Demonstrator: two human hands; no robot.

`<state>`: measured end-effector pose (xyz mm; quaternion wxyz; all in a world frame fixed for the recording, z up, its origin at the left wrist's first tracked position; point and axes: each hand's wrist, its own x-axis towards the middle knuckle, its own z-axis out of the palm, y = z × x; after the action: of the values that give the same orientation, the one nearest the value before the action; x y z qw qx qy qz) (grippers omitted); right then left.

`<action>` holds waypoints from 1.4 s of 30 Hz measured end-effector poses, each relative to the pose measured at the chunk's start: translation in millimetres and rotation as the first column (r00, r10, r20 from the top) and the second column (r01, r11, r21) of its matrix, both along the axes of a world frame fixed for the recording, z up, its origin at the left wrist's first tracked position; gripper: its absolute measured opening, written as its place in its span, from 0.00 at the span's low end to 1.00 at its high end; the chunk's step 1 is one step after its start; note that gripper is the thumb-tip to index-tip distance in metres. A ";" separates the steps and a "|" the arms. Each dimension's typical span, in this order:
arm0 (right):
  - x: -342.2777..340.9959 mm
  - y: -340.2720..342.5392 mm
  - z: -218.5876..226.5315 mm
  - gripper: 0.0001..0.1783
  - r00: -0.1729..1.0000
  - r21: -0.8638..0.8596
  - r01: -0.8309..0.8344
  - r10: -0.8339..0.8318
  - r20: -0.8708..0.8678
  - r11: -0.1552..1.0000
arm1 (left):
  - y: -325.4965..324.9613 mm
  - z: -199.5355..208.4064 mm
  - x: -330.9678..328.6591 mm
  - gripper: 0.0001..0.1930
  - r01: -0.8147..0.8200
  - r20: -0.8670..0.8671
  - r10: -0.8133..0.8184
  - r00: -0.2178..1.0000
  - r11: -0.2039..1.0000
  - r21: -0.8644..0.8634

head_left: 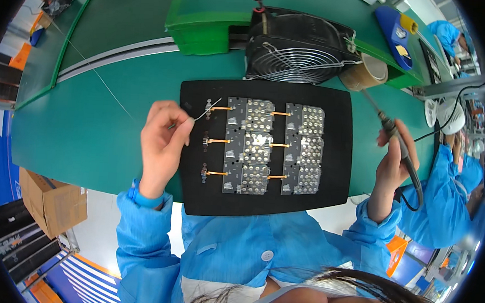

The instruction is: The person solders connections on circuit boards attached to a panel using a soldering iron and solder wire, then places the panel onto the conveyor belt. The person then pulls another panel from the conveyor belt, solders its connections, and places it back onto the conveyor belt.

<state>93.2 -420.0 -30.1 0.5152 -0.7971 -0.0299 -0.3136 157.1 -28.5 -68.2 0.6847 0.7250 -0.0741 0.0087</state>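
My left hand (pixel 164 138) pinches a thin length of solder wire (pixel 208 110), whose bent end reaches over the left part of a black mat (pixel 335 174). Beneath that end, small connectors (pixel 205 141) stand in a column, joined by orange strips to dark circuit boards (pixel 234 151). The boards lie in two columns, dotted with shiny round pads. My right hand (pixel 396 158) is closed around a soldering iron (pixel 388 125), off the mat's right side. The iron's tip points up and left, close to a tan cylindrical holder (pixel 372 71); whether they touch, I cannot tell.
Just behind the mat stands a black fan (pixel 298 49) with a wire guard. A green box (pixel 200 32) is left of it; a blue tool holder (pixel 396 36) lies at back right. The iron's black cable loops rightward. A co-worker in blue (pixel 442 197) sits at right.
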 end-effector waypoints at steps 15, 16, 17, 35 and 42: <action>1.5 37.6 -2.8 0.18 1.000 -0.457 0.025 -0.031 -0.005 0.889 | 5.2 17.8 -42.6 0.07 -0.071 0.218 -0.039 0.975 0.877 0.475; -0.2 53.6 3.7 0.19 0.990 -0.453 -0.141 0.119 -0.078 0.880 | 4.6 17.2 -42.8 0.07 -0.083 0.243 -0.048 0.969 0.861 0.502; 0.0 69.2 8.1 0.19 0.953 -0.437 -0.302 0.263 -0.147 0.847 | 3.5 17.1 -42.6 0.07 -0.094 0.268 -0.061 0.961 0.844 0.529; 17.6 122.9 -20.7 0.18 0.802 -0.240 -0.590 0.523 -0.289 0.771 | -5.0 10.0 -38.6 0.07 -0.102 0.315 -0.080 0.946 0.848 0.521; 18.6 121.8 -24.0 0.18 0.813 -0.221 -0.576 0.524 -0.253 0.787 | -8.9 10.2 -35.1 0.07 -0.098 0.325 -0.090 0.941 0.850 0.518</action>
<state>111.7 -298.2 -54.1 0.4634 -0.8441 -0.2606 -0.0687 122.1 -37.4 -58.0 0.4366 0.8724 -0.1881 0.1134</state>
